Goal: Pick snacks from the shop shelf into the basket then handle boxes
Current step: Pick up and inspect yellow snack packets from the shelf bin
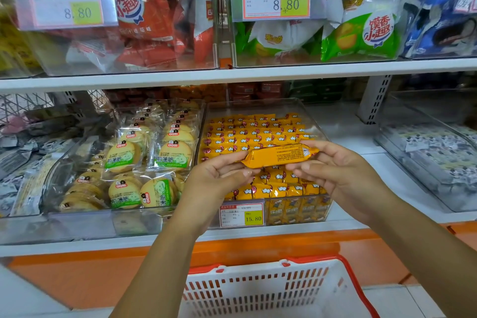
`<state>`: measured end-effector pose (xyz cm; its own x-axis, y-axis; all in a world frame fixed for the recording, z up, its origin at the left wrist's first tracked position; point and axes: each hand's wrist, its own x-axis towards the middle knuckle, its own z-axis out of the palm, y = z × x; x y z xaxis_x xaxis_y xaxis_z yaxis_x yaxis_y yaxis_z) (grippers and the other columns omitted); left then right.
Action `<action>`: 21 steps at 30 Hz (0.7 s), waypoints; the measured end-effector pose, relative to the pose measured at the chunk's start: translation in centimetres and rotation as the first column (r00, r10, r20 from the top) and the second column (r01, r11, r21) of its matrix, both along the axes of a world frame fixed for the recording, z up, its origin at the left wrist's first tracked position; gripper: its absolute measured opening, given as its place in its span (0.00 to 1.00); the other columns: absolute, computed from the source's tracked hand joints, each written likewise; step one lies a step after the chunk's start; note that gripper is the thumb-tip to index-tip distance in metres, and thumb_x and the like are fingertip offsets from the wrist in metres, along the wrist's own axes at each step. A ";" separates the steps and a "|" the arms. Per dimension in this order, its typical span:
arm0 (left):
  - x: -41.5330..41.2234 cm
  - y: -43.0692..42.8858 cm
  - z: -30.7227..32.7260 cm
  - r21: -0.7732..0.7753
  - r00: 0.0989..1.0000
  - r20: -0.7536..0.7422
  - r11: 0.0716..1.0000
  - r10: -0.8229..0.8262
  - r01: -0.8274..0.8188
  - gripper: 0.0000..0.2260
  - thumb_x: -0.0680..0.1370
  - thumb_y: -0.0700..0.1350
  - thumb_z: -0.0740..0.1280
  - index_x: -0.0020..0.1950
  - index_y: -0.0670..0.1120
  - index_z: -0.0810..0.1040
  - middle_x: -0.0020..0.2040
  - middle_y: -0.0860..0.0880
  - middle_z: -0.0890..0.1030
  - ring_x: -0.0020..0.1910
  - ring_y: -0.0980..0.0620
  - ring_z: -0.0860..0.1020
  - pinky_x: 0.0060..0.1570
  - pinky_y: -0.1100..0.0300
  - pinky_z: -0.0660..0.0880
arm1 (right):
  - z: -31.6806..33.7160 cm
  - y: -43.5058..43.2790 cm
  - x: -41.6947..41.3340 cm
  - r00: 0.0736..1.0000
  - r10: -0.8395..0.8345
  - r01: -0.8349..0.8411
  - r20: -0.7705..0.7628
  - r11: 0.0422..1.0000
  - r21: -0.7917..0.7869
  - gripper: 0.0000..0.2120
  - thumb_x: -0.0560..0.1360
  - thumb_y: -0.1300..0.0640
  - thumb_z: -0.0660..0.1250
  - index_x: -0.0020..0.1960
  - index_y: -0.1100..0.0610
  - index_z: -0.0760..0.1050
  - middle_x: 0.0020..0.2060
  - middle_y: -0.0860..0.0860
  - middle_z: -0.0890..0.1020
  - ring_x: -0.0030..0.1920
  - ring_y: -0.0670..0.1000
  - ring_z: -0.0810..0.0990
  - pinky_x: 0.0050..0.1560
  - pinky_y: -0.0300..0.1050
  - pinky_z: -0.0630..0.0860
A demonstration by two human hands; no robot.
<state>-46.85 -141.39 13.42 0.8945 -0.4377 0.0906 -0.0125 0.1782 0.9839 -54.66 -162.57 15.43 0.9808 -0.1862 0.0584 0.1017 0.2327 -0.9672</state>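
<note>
A long yellow snack packet (280,155) is held flat between both hands, above a clear bin (263,108) full of several like yellow packets on the lower shelf. My left hand (219,175) pinches the packet's left end, and my right hand (333,165) holds its right end with fingers curled over it. A white basket with a red rim (343,261) stands below my hands at the bottom of the view; the part of its inside that shows has nothing in it.
Left of the yellow bin is a clear bin of round biscuit packs (144,162). A bin of grey-white packets (433,152) stands at the right. The upper shelf (232,75) carries bins of red (144,20) and green (361,31) bags with price tags.
</note>
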 end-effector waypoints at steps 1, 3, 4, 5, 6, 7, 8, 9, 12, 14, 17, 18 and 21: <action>-0.1 -0.2 0.0 0.004 1.000 -0.003 1.000 0.016 -0.016 0.12 0.77 0.34 0.68 0.57 0.48 0.80 0.48 0.44 0.86 0.50 0.49 0.85 0.46 0.63 0.81 | 0.0 0.0 0.0 1.000 -0.024 0.024 0.004 0.999 -0.025 0.23 0.67 0.64 0.69 0.63 0.57 0.74 0.50 0.60 0.85 0.50 0.58 0.86 0.46 0.40 0.82; -0.3 -0.5 0.0 0.053 0.997 0.020 0.996 0.074 -0.075 0.05 0.79 0.38 0.67 0.51 0.45 0.81 0.44 0.45 0.87 0.46 0.48 0.86 0.43 0.63 0.81 | -0.1 0.2 0.2 0.997 -0.076 0.078 0.018 0.991 -0.105 0.20 0.68 0.58 0.71 0.59 0.58 0.75 0.48 0.59 0.85 0.47 0.59 0.86 0.43 0.41 0.82; -0.4 -0.6 0.1 0.095 0.994 0.053 0.991 0.094 -0.099 0.04 0.80 0.41 0.66 0.48 0.43 0.81 0.42 0.45 0.87 0.43 0.48 0.86 0.42 0.63 0.81 | -0.1 0.3 0.2 0.995 -0.096 0.098 0.023 0.985 -0.141 0.17 0.68 0.55 0.71 0.55 0.58 0.75 0.47 0.59 0.85 0.46 0.59 0.86 0.42 0.42 0.82; -0.4 -0.7 0.1 0.141 0.992 0.078 0.983 0.103 -0.114 0.07 0.80 0.43 0.66 0.46 0.42 0.81 0.41 0.45 0.86 0.41 0.49 0.86 0.41 0.63 0.81 | -0.2 0.4 0.2 0.994 -0.109 0.111 0.024 0.981 -0.160 0.16 0.68 0.53 0.71 0.52 0.59 0.75 0.46 0.58 0.85 0.46 0.59 0.86 0.42 0.43 0.82; -0.4 -0.8 0.1 0.187 0.990 0.095 0.974 0.108 -0.124 0.09 0.80 0.44 0.66 0.44 0.41 0.80 0.40 0.45 0.86 0.38 0.50 0.85 0.40 0.64 0.81 | -0.3 0.4 0.3 0.993 -0.114 0.116 0.021 0.979 -0.167 0.15 0.68 0.52 0.71 0.49 0.59 0.74 0.46 0.58 0.86 0.46 0.58 0.86 0.43 0.44 0.82; -0.4 -0.8 0.1 0.222 0.988 0.103 0.966 0.111 -0.132 0.10 0.81 0.45 0.65 0.43 0.41 0.80 0.39 0.46 0.86 0.36 0.51 0.84 0.40 0.64 0.80 | -0.3 0.4 0.3 0.993 -0.114 0.115 0.013 0.979 -0.166 0.14 0.68 0.52 0.71 0.49 0.59 0.74 0.47 0.57 0.86 0.47 0.58 0.86 0.44 0.45 0.83; -0.4 -0.9 0.1 0.246 0.987 0.109 0.959 0.114 -0.138 0.10 0.81 0.45 0.65 0.42 0.42 0.79 0.38 0.46 0.86 0.33 0.51 0.83 0.39 0.63 0.80 | -0.4 0.4 0.4 0.994 -0.111 0.109 0.002 0.981 -0.161 0.14 0.69 0.52 0.70 0.49 0.59 0.73 0.48 0.57 0.86 0.47 0.57 0.86 0.45 0.45 0.83; -0.5 -0.9 0.0 0.268 0.986 0.119 0.952 0.118 -0.147 0.10 0.81 0.45 0.66 0.42 0.42 0.79 0.37 0.46 0.86 0.30 0.52 0.81 0.37 0.62 0.80 | -0.4 0.4 0.4 0.994 -0.106 0.103 -0.009 0.983 -0.150 0.13 0.70 0.53 0.69 0.50 0.60 0.73 0.48 0.57 0.86 0.47 0.57 0.86 0.45 0.45 0.84; -0.6 -1.4 0.1 0.319 0.965 0.214 0.922 0.154 -0.218 0.07 0.81 0.45 0.66 0.46 0.45 0.82 0.36 0.48 0.85 0.26 0.55 0.78 0.31 0.62 0.77 | -0.3 0.2 0.7 0.988 -0.155 0.153 -0.001 0.978 -0.139 0.09 0.76 0.58 0.68 0.53 0.60 0.73 0.47 0.56 0.86 0.46 0.57 0.86 0.44 0.44 0.84; -0.6 -1.6 0.5 0.344 0.912 0.370 0.885 0.179 -0.314 0.06 0.80 0.46 0.67 0.55 0.52 0.82 0.41 0.56 0.84 0.33 0.63 0.80 0.35 0.65 0.77 | 0.5 -0.5 1.2 0.965 -0.255 0.262 0.061 0.946 -0.189 0.07 0.77 0.60 0.68 0.54 0.58 0.75 0.46 0.54 0.87 0.46 0.55 0.86 0.46 0.45 0.83; 0.4 -1.6 1.0 0.515 0.762 0.647 0.738 0.000 -0.437 0.17 0.81 0.51 0.64 0.70 0.56 0.74 0.62 0.64 0.75 0.60 0.66 0.74 0.64 0.65 0.69 | 1.8 -1.8 2.4 0.931 -0.322 0.364 0.171 0.861 -0.357 0.06 0.77 0.60 0.69 0.53 0.53 0.76 0.45 0.49 0.86 0.45 0.50 0.86 0.47 0.42 0.82; 0.9 -1.7 0.9 0.586 0.730 0.676 0.675 -0.102 -0.448 0.19 0.82 0.52 0.63 0.74 0.55 0.70 0.70 0.61 0.71 0.69 0.61 0.69 0.70 0.63 0.63 | 1.9 -2.0 2.9 0.933 -0.304 0.359 0.194 0.841 -0.406 0.06 0.77 0.60 0.69 0.52 0.51 0.76 0.44 0.48 0.86 0.45 0.49 0.86 0.47 0.41 0.82; 1.9 -2.1 -0.8 0.737 0.708 0.642 0.491 -0.295 -0.464 0.22 0.84 0.56 0.54 0.78 0.53 0.62 0.79 0.54 0.60 0.79 0.56 0.55 0.78 0.56 0.49 | 1.9 -1.8 4.6 0.951 -0.222 0.304 0.214 0.795 -0.525 0.07 0.77 0.59 0.69 0.50 0.47 0.76 0.43 0.44 0.85 0.44 0.45 0.85 0.47 0.41 0.82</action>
<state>-44.98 -143.49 12.67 0.7885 -0.5525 0.2702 -0.6150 -0.7158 0.3308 -50.04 -164.33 17.37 0.8733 -0.3325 0.3561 0.2199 -0.3832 -0.8971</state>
